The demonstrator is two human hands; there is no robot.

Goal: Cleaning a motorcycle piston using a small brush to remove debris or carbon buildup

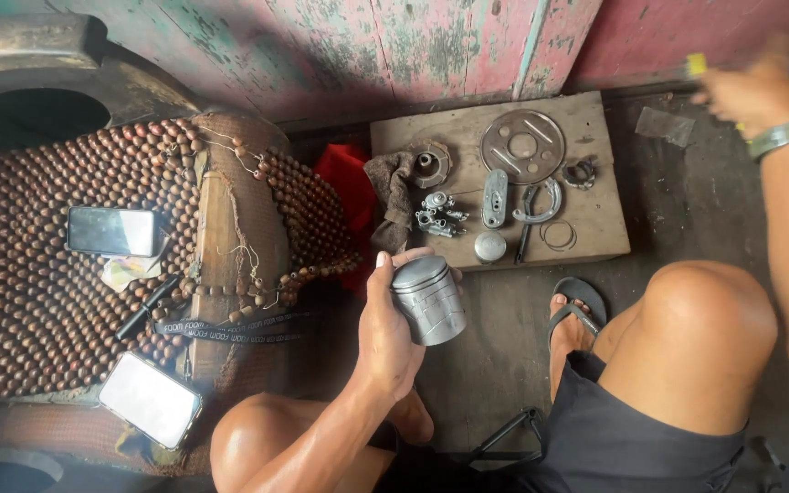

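- A grey metal piston [428,299], ringed with grooves near its crown, is held upright in the left hand [385,342], low over the concrete floor [495,356] and between the person's bare knees; the fingers are wrapped closed around its skirt, with the thumb laid along the near side.
- The right hand [760,91] is stretched away to the far right, blurred at the frame's edge; something yellow is glimpsed at it, but whether the fingers are closed on anything cannot be told.
- Just beyond the piston, a wooden board [595,219] is laid on the floor as a low bench, with engine parts spread on it: a round perforated plate [522,146], a small cluster of bolts and fittings [436,215], a curved clamp [538,203], a thin wire ring [558,236] and a dirty rag [393,196].
- A sandalled foot [573,324] is planted beside the board's near edge.
- To the left, a beaded seat cover [29,301] is seen carrying two phones [111,231] [150,399] and a black pen [146,309].
- A slip is judged the main risk: the piston is gripped one-handed while attention appears drawn to the right, and a drop onto concrete could nick its skirt or ring grooves.
- The loose small parts near the board's edge could be knocked off by the foot and lost.
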